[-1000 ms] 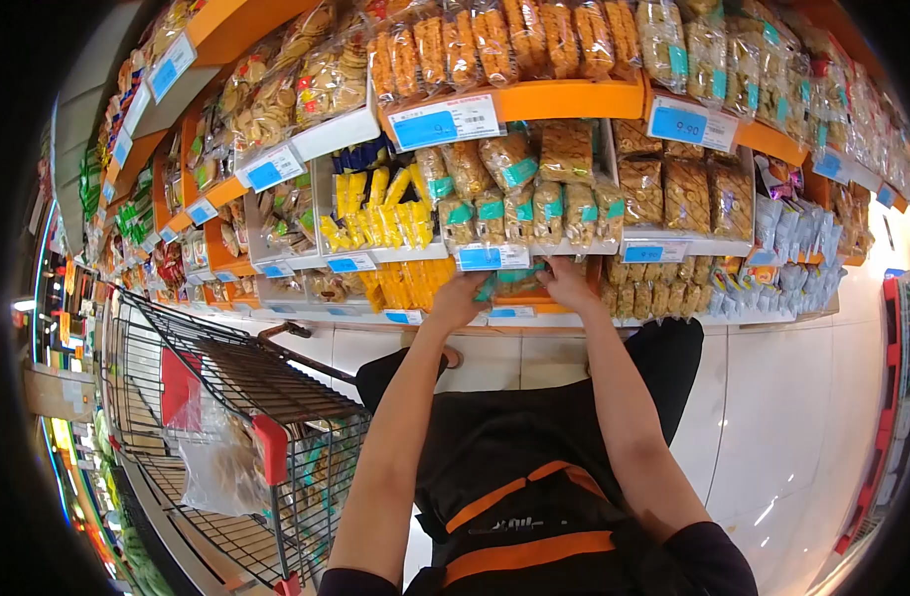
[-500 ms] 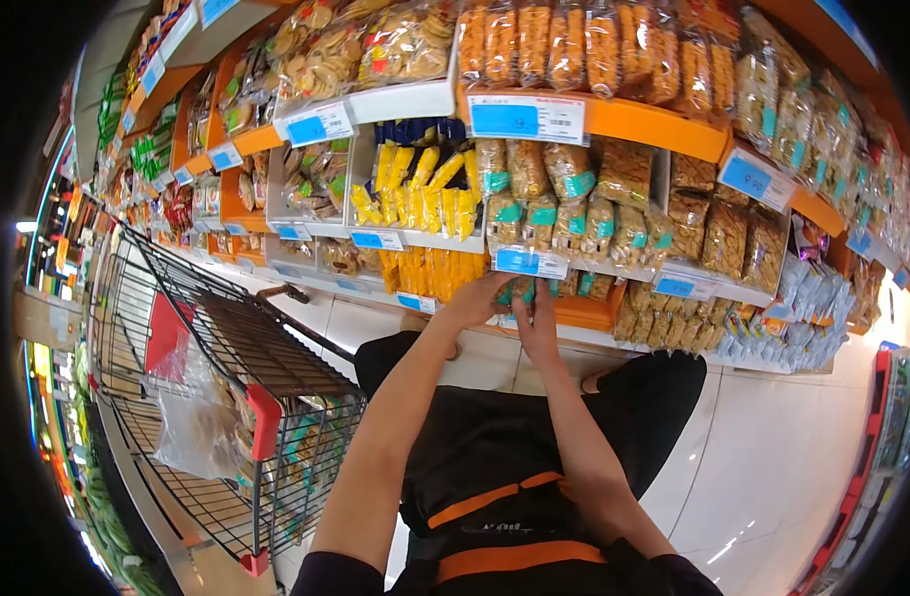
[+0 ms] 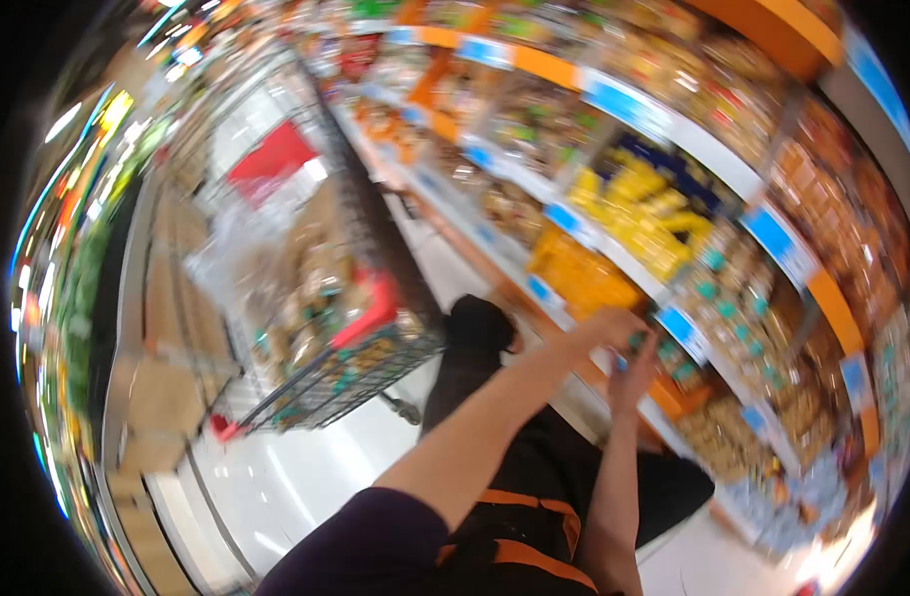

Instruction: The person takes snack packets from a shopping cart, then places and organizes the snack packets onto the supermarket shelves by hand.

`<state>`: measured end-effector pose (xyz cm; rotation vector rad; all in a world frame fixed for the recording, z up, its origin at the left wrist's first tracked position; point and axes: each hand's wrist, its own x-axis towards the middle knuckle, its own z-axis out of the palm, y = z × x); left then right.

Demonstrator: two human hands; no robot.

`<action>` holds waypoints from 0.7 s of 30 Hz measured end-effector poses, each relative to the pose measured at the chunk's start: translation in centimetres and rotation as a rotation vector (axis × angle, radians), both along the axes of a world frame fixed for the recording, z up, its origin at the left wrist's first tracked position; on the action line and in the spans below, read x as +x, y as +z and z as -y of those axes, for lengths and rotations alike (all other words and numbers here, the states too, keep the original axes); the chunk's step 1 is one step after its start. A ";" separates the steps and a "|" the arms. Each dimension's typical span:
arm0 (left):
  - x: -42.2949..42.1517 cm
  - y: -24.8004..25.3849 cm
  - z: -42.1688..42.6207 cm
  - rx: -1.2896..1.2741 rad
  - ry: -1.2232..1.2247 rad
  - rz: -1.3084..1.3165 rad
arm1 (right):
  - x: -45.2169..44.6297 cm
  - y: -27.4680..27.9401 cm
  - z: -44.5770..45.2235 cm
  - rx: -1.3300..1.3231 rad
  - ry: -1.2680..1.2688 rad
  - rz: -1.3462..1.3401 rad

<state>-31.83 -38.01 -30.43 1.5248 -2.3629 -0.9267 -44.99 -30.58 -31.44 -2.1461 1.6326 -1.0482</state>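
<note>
My left hand (image 3: 616, 328) reaches to the front of a low shelf, its fingers smeared by motion. Just below it, my right hand (image 3: 631, 379) is close by, thumb and fingers blurred. A small teal patch shows between the hands, but I cannot make out whether either one grips it. Right beside them, packets with teal labels (image 3: 681, 366) lie in the low orange-edged shelf, under a blue price tag (image 3: 683, 333). More teal-labelled snack packets (image 3: 738, 308) fill the shelf above.
A wire shopping cart (image 3: 375, 310) with red corners stands to the left, holding plastic bags (image 3: 246, 260) and teal-labelled packets (image 3: 321, 323). Yellow packets (image 3: 638, 214) and orange packets (image 3: 579, 273) sit on shelves ahead. Cardboard boxes (image 3: 157, 397) stand at far left.
The view has swung left and tilted, so the cart looms larger and the shelves slant to the right. Both hands remain together at the low shelf.
</note>
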 end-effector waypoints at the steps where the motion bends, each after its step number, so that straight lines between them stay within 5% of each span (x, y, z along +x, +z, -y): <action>1: 0.7 0.5 -0.5 0.027 -0.032 -0.086 | 0.0 -1.8 0.3 0.075 -0.055 -0.032; 2: 1.0 -2.9 -0.9 -0.208 0.004 -0.311 | -0.3 -3.4 1.4 0.106 -0.115 -0.108; 6: 4.6 10.6 -13.9 -0.127 0.346 -0.622 | 1.0 -0.6 0.6 0.222 -0.215 -0.139; 11: 15.5 28.0 -29.3 -0.526 0.596 -0.376 | 1.9 2.4 -0.5 0.388 -0.275 -0.155; 13: 21.1 30.5 -31.5 -0.716 0.792 -0.196 | 1.8 1.5 -0.5 0.349 -0.289 -0.184; 16: 31.5 28.4 -33.1 -0.378 1.138 0.131 | 1.9 2.0 -0.4 0.320 -0.308 -0.156; 18: 37.0 24.1 -34.4 -0.283 0.987 0.506 | 2.0 1.3 -0.5 0.249 -0.345 -0.116; 21: 44.9 14.4 -38.1 0.091 0.854 0.390 | 1.8 0.6 -0.4 0.258 -0.392 -0.092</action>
